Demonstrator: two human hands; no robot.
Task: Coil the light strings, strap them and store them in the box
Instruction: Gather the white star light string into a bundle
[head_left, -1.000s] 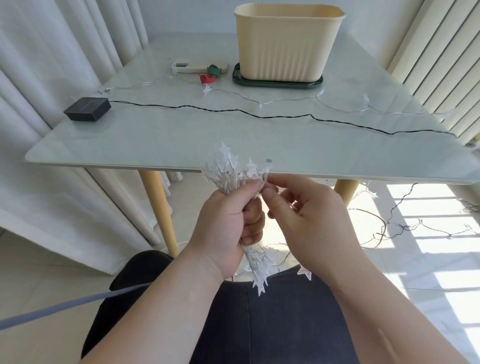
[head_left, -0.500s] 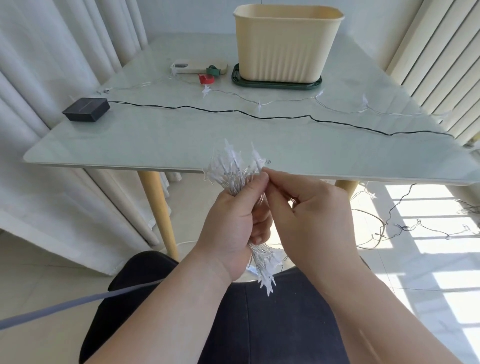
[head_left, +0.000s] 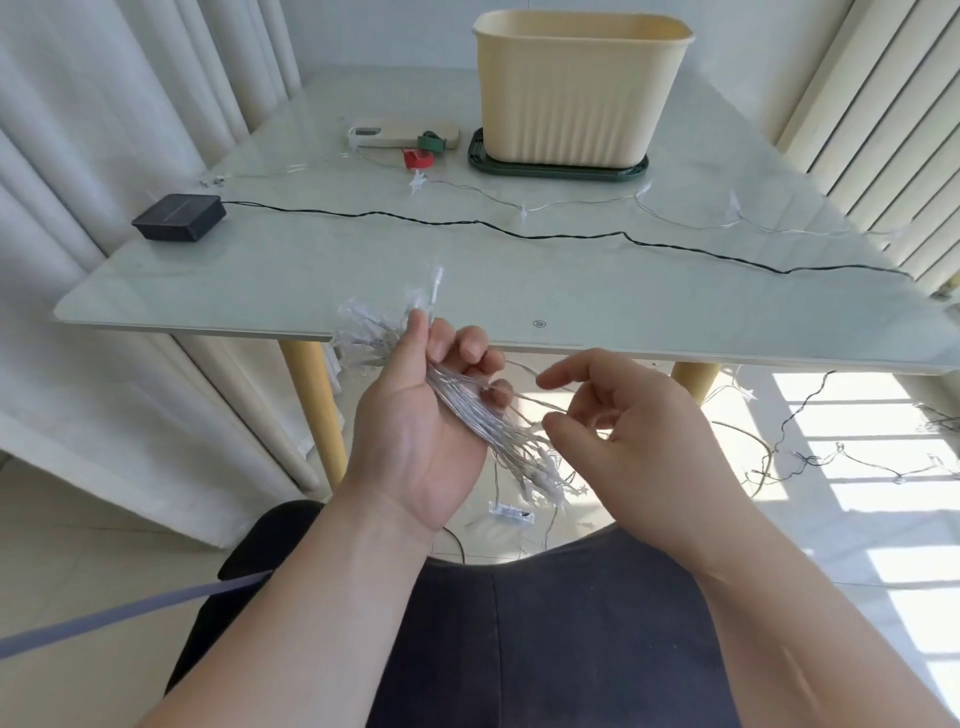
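My left hand (head_left: 421, 421) is palm up below the table's front edge and grips a coiled bundle of the light string (head_left: 467, 410). The bundle's clear star lights stick out at both ends. A loose strand leads from the bundle to the right into the curled fingers of my right hand (head_left: 639, 436), whose forefinger and thumb are spread apart. More of the clear string (head_left: 675, 213) lies across the table. The cream box (head_left: 576, 88) stands at the back on a dark green tray (head_left: 558, 170). A red strap (head_left: 418, 158) and a green strap (head_left: 432, 141) lie to the left of it.
A black solar pack (head_left: 179, 217) sits at the table's left, with its black cable (head_left: 519, 234) running across the glass table (head_left: 260, 291) to the right edge. A beige flat device (head_left: 384, 134) lies by the straps. More wire trails on the floor (head_left: 831, 457) at the right. Curtains hang on both sides.
My left hand has turned palm up and tipped the bundle flat. My right hand has left the top of the bundle and moved right and lower, with its forefinger and thumb now apart.
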